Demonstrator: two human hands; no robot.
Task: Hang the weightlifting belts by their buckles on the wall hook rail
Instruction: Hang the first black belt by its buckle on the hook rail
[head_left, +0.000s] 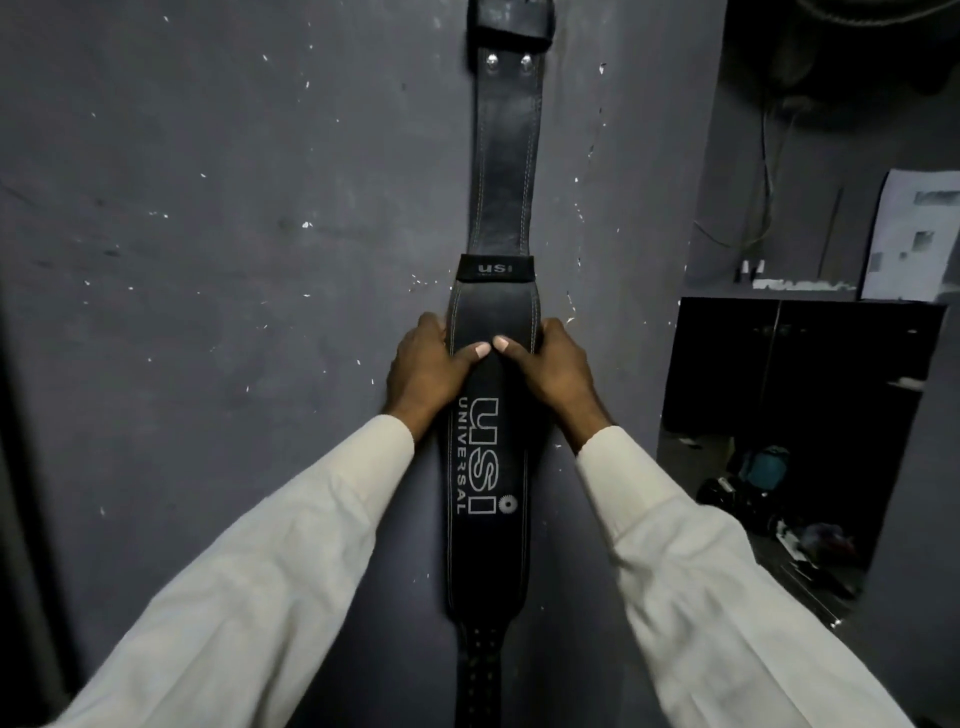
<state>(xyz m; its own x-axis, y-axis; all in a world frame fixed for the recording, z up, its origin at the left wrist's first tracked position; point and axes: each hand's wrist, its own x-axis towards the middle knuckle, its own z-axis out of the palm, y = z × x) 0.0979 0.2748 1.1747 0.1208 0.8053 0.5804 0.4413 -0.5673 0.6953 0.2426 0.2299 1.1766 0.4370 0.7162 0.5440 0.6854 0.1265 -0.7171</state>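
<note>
Cabinet: dark cabinet (800, 374) at the right of the frame, doors closed; what it holds is hidden; a few small pale items stand on its top, too small to name.
Floor clutter: lower right, below the cabinet, a teal object (763, 467) sits among dark shapes; too dim to tell more.
White sheet: a pale sheet (914, 239) leans up at the far right edge, above the cabinet.
Belt: here it is, the black belt (488, 519), dead centre, hanging straight down flat against the grey wall (208, 260); the narrow strap runs up to the top edge of the frame, two rivets (509, 62) showing near the top; buckle and hook are cut off above, so I cannot tell how it hangs; the wide padded part with pale lettering fills the middle; the holed tail drops out at the bottom.
Left hand: left hand (423, 371), centre frame, grips the belt's left edge; fingers curl round behind, thumb (475, 352) lies across the front.
Right hand: right hand (553, 371) mirrors it on the right edge; thumb (506, 345) on the front, the two thumb tips almost touching.
Arms: both reach up from the lower corners in white sleeves (260, 571), wrists just beside the belt.
</note>
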